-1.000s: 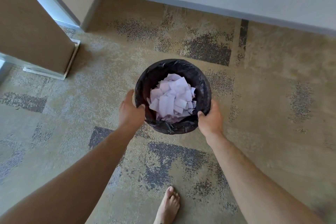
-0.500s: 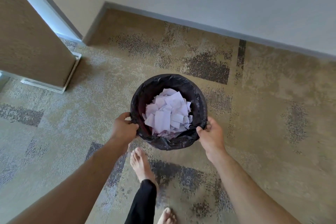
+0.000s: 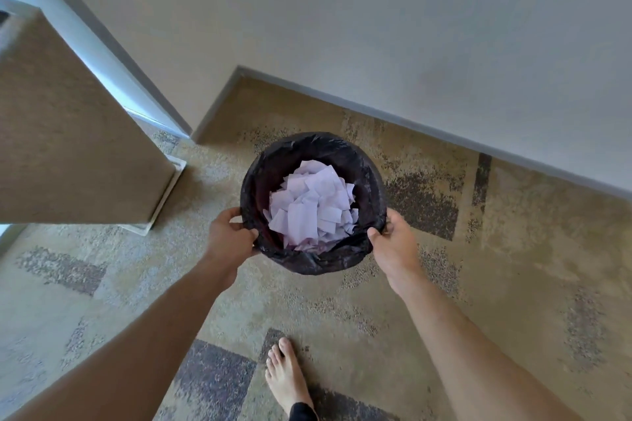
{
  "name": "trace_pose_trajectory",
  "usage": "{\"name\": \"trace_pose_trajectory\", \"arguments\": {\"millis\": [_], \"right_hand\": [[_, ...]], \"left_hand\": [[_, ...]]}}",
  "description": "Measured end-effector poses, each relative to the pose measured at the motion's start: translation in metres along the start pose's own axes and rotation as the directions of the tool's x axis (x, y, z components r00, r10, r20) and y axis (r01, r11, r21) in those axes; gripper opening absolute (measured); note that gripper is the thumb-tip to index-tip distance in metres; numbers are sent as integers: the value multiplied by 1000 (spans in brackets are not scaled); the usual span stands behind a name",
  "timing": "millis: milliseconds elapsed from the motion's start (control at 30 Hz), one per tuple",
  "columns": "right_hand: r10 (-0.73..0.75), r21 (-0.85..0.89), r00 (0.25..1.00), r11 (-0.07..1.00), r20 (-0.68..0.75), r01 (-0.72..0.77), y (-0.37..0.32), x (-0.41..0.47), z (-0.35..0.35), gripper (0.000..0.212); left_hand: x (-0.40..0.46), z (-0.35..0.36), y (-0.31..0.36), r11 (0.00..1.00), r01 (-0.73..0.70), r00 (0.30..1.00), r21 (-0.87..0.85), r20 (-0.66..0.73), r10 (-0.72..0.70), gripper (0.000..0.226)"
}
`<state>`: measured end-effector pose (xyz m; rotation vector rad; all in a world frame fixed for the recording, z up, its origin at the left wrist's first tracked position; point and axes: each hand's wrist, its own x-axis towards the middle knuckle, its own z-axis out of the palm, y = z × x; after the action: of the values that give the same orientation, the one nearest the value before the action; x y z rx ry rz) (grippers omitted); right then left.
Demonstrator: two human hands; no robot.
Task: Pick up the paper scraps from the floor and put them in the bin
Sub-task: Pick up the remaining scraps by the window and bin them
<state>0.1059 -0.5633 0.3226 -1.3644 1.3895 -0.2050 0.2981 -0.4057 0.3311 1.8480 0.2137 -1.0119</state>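
You've got the bin (image 3: pixel 313 203) in both hands, carried out in front of you over the carpet (image 3: pixel 513 267) near the room's far corner. Left hand (image 3: pixel 228 240) grips the near-left rim, thumb hooked over the edge and fingers curled round the outside. Right hand (image 3: pixel 393 244) does the same on the near-right rim, thumb tip pressing the black liner (image 3: pixel 318 260) against the lip. Two-sided hold makes sense: it keeps the mouth level so nothing spills, and pinching the liner stops the bag slipping off the rim.

Paper scraps (image 3: pixel 313 212) sit inside, a loose pale-lilac heap piled fairly high but below the rim. No scraps visible on the carpet in this view, so judging by that, the pickup looks done or close to it; areas outside the view can't be checked. Can't tell for sure whether the bin's base touches the floor, tho your grip suggests you're carrying it.

Your bare foot (image 3: pixel 285 376) is planted near, centre, a dark trouser cuff just showing. A brown panel w/ a pale base (image 3: pixel 78 147) stands left, well apart from the bin. Wall and grey skirting (image 3: pixel 410 120) run along the far side.

Risk, as I see it: the heap is light, so a tilt or a quick swing could shed pieces. Keep it level.
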Motion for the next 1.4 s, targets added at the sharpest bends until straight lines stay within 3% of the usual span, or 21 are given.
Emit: {"name": "trace_pose_trajectory", "arguments": {"millis": [567,867,1100,1200,1267,1400], "right_hand": [[-170,-183,978,965,120,190,-143,223,62,31],[-168,-221,977,956,132,194,-151,293,88,25],[-195,-141,966,965,171,220,-141,299,91,34],[-198,-103,960,970,200,222,-140,296,87,42],[-189,-76,953,974,238,212,-143,290,84,34],[-315,-260,921,892,230,370,-147,270,76,25]], "left_hand": [[182,39,129,985,-41,993,-165,-112,23,44],[249,52,139,982,-62,991,-177,-126,40,43],[262,49,131,983,-41,990,-180,-138,16,45],[258,46,126,989,-51,990,-140,-139,31,48],[250,45,126,995,-68,985,-75,-164,55,54],[222,41,131,945,-151,933,291,-273,233,62]]}}
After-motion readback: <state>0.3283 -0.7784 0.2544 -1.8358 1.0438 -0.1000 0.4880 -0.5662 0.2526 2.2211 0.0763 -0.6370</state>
